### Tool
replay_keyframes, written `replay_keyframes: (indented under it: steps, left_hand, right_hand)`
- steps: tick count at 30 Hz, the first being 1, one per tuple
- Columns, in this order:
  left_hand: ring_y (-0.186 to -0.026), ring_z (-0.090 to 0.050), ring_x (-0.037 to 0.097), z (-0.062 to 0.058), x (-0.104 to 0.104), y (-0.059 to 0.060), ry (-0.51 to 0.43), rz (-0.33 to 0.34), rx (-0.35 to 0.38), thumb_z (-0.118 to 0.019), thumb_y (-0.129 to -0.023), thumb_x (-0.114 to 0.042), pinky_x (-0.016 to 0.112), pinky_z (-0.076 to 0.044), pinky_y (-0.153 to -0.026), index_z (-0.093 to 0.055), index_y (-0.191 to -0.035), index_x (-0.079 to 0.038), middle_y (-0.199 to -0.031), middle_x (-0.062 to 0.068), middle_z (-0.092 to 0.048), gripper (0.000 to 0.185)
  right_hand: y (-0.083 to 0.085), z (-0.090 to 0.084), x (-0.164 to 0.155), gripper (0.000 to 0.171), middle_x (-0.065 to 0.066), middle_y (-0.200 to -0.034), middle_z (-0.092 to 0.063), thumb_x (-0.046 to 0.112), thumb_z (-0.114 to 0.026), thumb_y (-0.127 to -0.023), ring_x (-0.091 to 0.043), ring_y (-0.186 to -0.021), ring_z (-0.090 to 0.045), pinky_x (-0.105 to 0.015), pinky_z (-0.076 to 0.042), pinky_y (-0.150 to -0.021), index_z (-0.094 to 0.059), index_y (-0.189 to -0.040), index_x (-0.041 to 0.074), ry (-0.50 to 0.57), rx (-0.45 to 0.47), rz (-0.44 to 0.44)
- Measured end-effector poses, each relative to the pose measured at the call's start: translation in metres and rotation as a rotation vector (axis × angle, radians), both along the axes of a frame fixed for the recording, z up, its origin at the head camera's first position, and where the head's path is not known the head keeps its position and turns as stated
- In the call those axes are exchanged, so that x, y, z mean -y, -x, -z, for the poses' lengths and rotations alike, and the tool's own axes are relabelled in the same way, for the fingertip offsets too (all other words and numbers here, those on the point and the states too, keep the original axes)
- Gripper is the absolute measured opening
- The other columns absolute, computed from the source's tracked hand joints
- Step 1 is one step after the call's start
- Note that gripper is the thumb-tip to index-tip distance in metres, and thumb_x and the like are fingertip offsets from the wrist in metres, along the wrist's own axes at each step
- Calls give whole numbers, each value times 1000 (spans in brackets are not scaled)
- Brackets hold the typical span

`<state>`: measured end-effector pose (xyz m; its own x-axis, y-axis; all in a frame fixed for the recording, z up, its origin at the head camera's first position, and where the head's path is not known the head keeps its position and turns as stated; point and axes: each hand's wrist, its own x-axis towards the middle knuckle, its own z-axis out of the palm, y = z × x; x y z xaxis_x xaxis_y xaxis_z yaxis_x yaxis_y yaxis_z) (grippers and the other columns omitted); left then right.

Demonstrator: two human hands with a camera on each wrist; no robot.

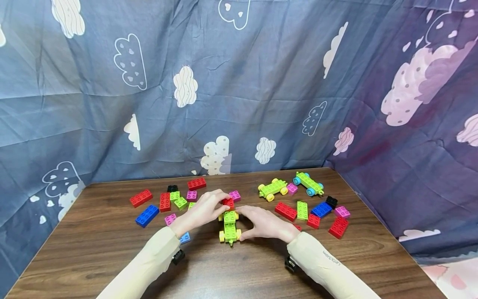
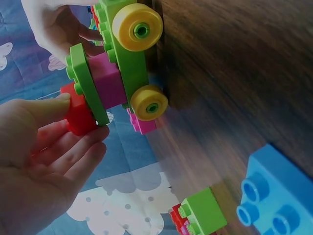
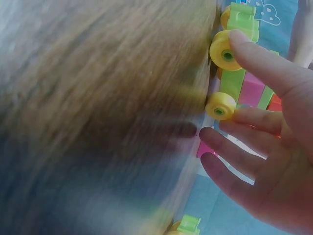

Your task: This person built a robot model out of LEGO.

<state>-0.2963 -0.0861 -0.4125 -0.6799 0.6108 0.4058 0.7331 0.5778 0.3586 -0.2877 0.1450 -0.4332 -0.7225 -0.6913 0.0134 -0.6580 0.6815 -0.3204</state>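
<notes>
- The green wheeled car (image 1: 229, 227) stands on the wooden desk (image 1: 112, 257) near the middle, slightly toward the near edge, between both hands.
- The car has yellow wheels (image 2: 137, 27); a pink brick (image 2: 108, 81) sits on its chassis with a green plate (image 2: 85, 83) on top of that.
- Left hand (image 1: 203, 209): thumb and fingers are curled round a red brick (image 2: 78, 112), pinching it against the green plate at the far end of the car.
- Right hand (image 1: 266, 224): fingers lie straight along the car's right side, with fingertips (image 3: 247, 46) touching a yellow wheel and the side of the chassis; nothing is gripped.
- A light blue brick (image 2: 274, 196) lies on the desk just beside the left wrist, toward the near edge.
- Loose red, blue, green, pink and black bricks lie toward the far left of the desk.
- Two further wheeled chassis (image 1: 273, 189) (image 1: 308, 184) sit near the far right edge, with more loose bricks just in front of them.
</notes>
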Motion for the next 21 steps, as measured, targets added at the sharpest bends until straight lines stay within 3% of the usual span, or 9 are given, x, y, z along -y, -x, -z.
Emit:
replay_keyframes:
  steps: [6,16,21]
  left_hand:
    - [-88,-69,16,1,-1,-1,-24,-8,26,-69,-92,-10,26,-59,-78,-69,-116,-1,-99,8,-69,26]
    - [-82,-65,13,5,-2,-4,-44,-24,-48,-69,-92,-9,23,-58,-74,-69,-114,0,-96,7,-69,24]
    - [-87,-68,15,8,-2,-4,-72,-30,-18,-70,-92,-10,24,-60,-78,-69,-115,-1,-99,8,-69,25]
  right_hand:
    - [-1,-1,0,78,-8,-142,-57,44,-81,-79,-26,-133,-54,-47,-45,-109,-51,-141,7,-5,5,1]
    - [-1,0,1,78,-8,-141,-58,45,-81,-79,-26,-132,-55,-47,-46,-109,-51,-141,7,-10,-15,-5]
    - [-1,0,0,79,-8,-141,-58,45,-81,-78,-26,-132,-55,-47,-46,-108,-52,-141,8,-10,-18,-3]
